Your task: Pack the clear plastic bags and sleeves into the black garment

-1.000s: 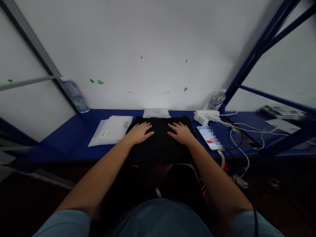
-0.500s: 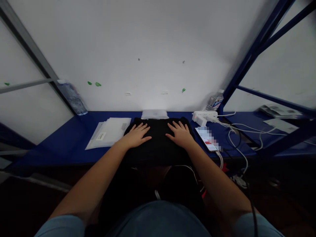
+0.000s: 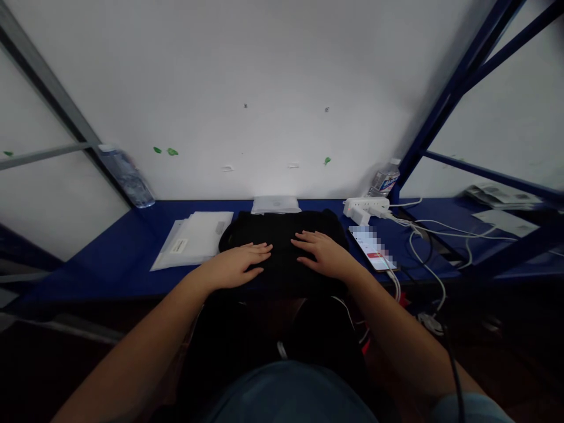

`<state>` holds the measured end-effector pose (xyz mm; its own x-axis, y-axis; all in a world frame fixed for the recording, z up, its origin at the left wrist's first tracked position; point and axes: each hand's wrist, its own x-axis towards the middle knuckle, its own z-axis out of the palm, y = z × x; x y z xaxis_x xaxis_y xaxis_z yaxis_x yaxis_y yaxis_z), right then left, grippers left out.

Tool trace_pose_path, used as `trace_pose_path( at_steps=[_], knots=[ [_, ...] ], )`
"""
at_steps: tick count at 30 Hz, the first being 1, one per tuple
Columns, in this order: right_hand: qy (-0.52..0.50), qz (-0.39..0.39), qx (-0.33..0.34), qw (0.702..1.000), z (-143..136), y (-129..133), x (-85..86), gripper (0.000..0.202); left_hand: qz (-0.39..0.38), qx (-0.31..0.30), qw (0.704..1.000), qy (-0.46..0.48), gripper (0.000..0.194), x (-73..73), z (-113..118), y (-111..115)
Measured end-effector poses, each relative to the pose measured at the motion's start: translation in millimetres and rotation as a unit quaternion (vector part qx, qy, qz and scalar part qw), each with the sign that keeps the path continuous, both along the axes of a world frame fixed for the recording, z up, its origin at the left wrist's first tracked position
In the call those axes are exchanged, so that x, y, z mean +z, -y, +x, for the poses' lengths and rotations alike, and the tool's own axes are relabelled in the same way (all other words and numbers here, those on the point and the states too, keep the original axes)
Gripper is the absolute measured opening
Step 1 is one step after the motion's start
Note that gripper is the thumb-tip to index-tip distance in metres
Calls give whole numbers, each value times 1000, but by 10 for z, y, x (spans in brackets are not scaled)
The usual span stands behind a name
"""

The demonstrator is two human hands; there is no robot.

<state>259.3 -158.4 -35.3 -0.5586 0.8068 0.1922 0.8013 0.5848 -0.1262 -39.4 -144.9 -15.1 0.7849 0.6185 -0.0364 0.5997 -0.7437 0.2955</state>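
A black cloth bundle (image 3: 284, 252) lies folded at the front middle of the blue table (image 3: 114, 249). My left hand (image 3: 235, 265) rests flat on its left part, fingers stretched toward the middle. On the right part lies my right hand (image 3: 324, 254), palm down, its fingers pointing left and a little apart. Neither hand grips anything. Behind the cloth, against the wall, is a white packet (image 3: 275, 204). Flat white plastic bags (image 3: 194, 239) lie to the left of the cloth.
At the right are a phone (image 3: 373, 248) with cables, a white power strip (image 3: 366, 205) and a bottle (image 3: 384, 178). Another bottle (image 3: 127, 177) leans at the back left. Blue frame bars (image 3: 449, 100) rise on the right; papers lie beyond.
Both hands have come nearer to me over the cloth, and their fingers have turned inward. The cloth's back edge and left corner are now more exposed.
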Motion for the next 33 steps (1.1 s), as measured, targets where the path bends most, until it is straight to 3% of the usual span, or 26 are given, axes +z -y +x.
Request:
trace_pose_path(
  at_steps=[8, 11, 16, 23, 29, 33],
  knots=[
    [-26, 37, -3, 999, 14, 39, 6, 53, 14, 90, 993, 71, 43, 137, -57, 72],
    [-62, 39, -20, 997, 45, 78, -8, 62, 18, 87, 994, 65, 42, 174, -105, 168],
    [-82, 28, -8, 996, 89, 159, -68, 65, 13, 66, 997, 25, 44, 73, -276, 273],
    [-94, 31, 9, 995, 158, 188, -139, 62, 48, 114, 987, 106, 38, 39, -485, 392],
    [-121, 44, 57, 990, 190, 216, -87, 49, 42, 101, 984, 144, 34, 189, -422, 523],
    [-133, 39, 90, 986, 194, 223, -20, 25, 38, 104, 983, 149, 31, 319, -401, 523]
  ],
)
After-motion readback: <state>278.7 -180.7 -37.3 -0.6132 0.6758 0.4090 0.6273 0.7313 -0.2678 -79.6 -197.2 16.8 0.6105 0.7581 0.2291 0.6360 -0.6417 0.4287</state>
